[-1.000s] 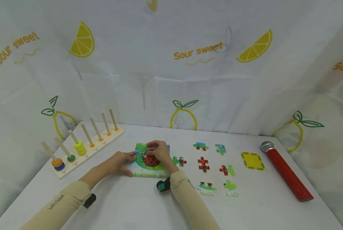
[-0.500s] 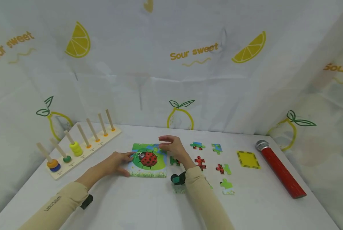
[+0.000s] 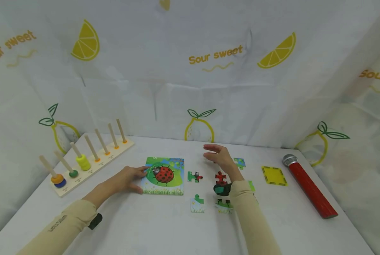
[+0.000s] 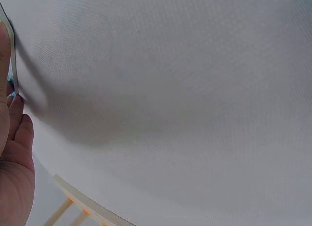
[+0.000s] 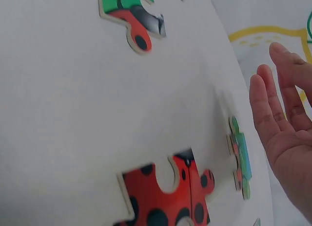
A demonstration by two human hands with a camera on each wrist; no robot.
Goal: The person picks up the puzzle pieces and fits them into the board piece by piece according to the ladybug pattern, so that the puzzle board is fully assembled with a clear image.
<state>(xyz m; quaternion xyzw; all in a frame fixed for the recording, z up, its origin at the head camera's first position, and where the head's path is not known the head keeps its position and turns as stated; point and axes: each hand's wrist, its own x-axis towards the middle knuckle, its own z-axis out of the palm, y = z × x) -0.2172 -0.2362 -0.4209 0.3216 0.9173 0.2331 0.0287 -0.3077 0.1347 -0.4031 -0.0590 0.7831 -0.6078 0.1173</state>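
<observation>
My left hand [image 3: 127, 180] rests at the left edge of a ladybug puzzle board [image 3: 164, 187], its fingertips on the board and its thumb by the near corner. In the left wrist view, fingers [image 4: 22, 138] touch the board's edge. To the right, my right hand [image 3: 220, 156] hovers over the far pieces with its fingers apart and nothing held. Beneath it lies a blue and green piece [image 5: 243, 155], mostly hidden in the head view. Nearer are a red spotted piece [image 3: 220, 177] and a green piece with red and black [image 3: 194, 176].
More loose pieces lie around: a grass corner piece [image 3: 197, 205], a blue one [image 3: 240, 162] and others partly behind the right arm. A pegged bead stacker [image 3: 94, 164] stands at left. At right are a yellow square frame [image 3: 274, 176] and a red microphone [image 3: 311, 187].
My right hand has gone from above the ladybug board rightward to the far loose pieces, uncovering the board and the pieces beside it. The left hand has stayed at the board.
</observation>
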